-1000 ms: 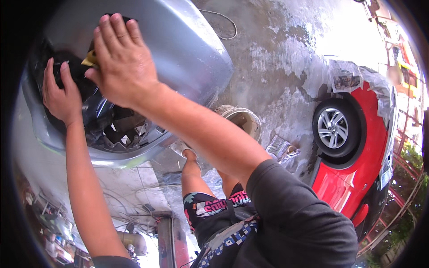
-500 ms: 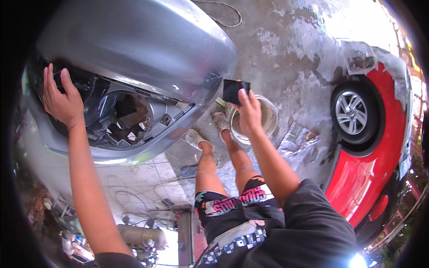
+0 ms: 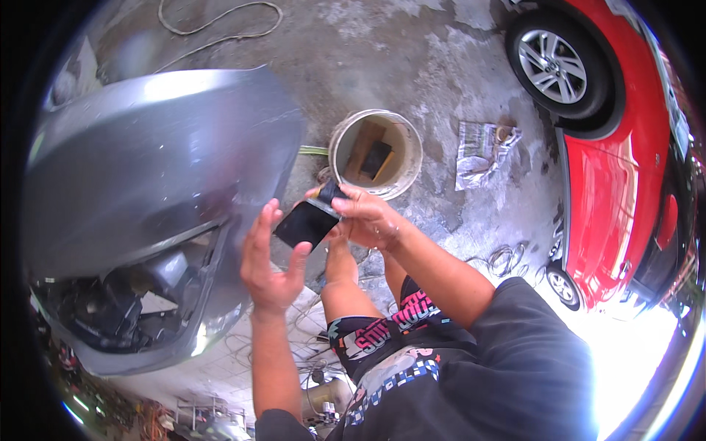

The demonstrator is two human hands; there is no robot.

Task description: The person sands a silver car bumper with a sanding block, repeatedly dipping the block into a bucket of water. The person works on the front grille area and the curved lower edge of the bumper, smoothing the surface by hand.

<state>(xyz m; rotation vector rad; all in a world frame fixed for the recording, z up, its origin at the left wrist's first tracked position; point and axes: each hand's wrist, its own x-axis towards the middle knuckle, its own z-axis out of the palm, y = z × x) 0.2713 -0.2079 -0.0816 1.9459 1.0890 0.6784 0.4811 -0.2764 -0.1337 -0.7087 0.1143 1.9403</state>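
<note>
My right hand (image 3: 368, 217) grips a black sheet (image 3: 307, 223) that looks like wet sandpaper, with a dark folded or block-like part (image 3: 331, 192) beside the thumb. The sheet lies tilted in front of my body, smooth and dark on its upper face. Just left of it is my left hand (image 3: 271, 264), fingers and thumb stretched apart around the sheet's lower left edge; whether it touches the sheet I cannot tell. A grey car's hood and fender (image 3: 169, 162) fill the left side. Below the hood gapes the headlight opening (image 3: 140, 301), with dark parts inside.
A whitish bucket (image 3: 413, 158) stands beyond my right hand, a dark block and a brown piece inside. Crumpled newspaper (image 3: 478, 151) lies on the concrete. A red car (image 3: 599, 176) stands at the right. A hose (image 3: 220, 22) curls on the far floor; coiled cable (image 3: 507, 259) lies near the red car.
My left hand has left the grey car's headlight opening and come to the sheet. My right hand has moved nearer my body with the sheet. The view has turned rightward.
</note>
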